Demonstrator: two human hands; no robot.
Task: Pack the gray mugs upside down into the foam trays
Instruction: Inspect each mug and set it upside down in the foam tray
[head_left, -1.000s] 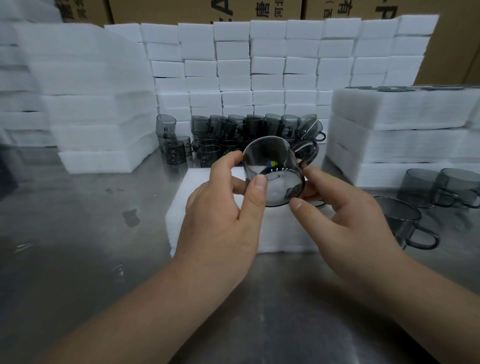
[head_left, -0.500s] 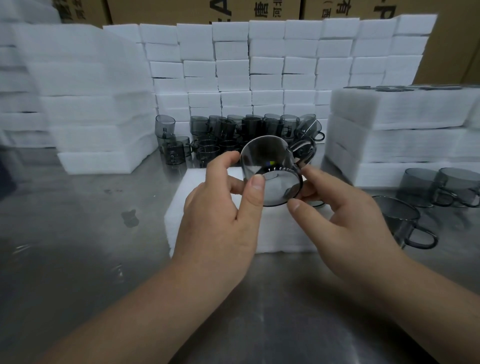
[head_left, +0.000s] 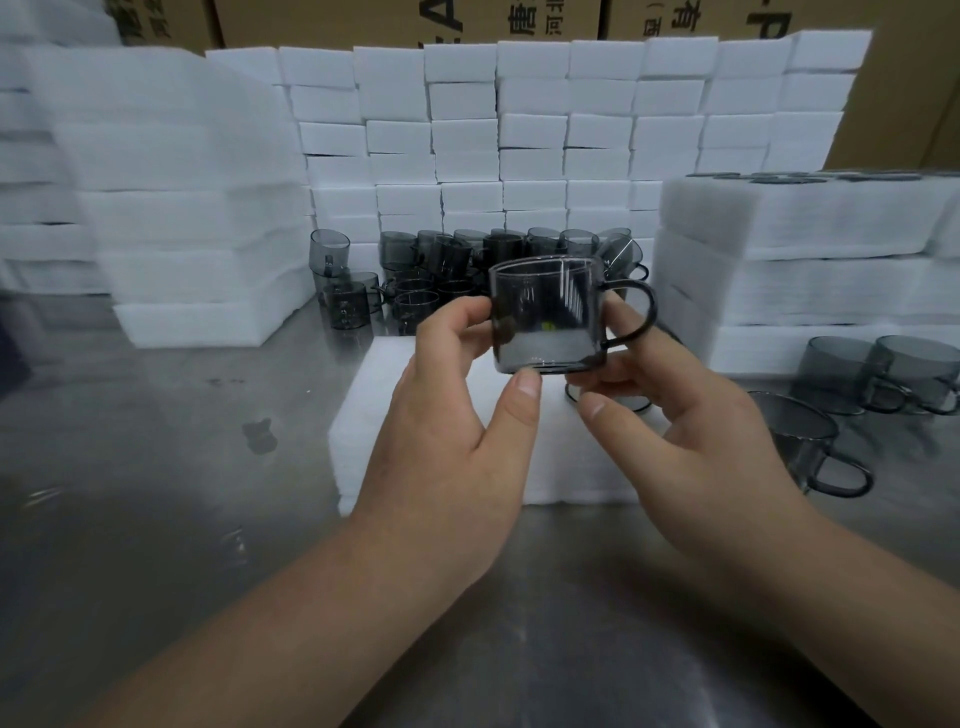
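A gray see-through mug (head_left: 550, 317) hangs upright above the white foam tray (head_left: 395, 415), its handle pointing right. My left hand (head_left: 457, 431) pinches its left wall and base between thumb and fingers. Cupping the mug's right side, my right hand (head_left: 691, 421) has its fingers curled behind the handle and its thumb under the base. A dark rim (head_left: 608, 400) of a mug set in the tray shows below my right fingers. The tray's middle is hidden by my hands.
Several gray mugs (head_left: 447, 280) cluster at the back of the steel table (head_left: 156, 467). Three more mugs (head_left: 852, 395) stand on the right. Stacks of foam trays rise at the left (head_left: 197, 208), back (head_left: 519, 140) and right (head_left: 810, 249).
The mug has been turned from base-toward-me to upright and side-on, and lifted slightly. Both hands kept hold of it.
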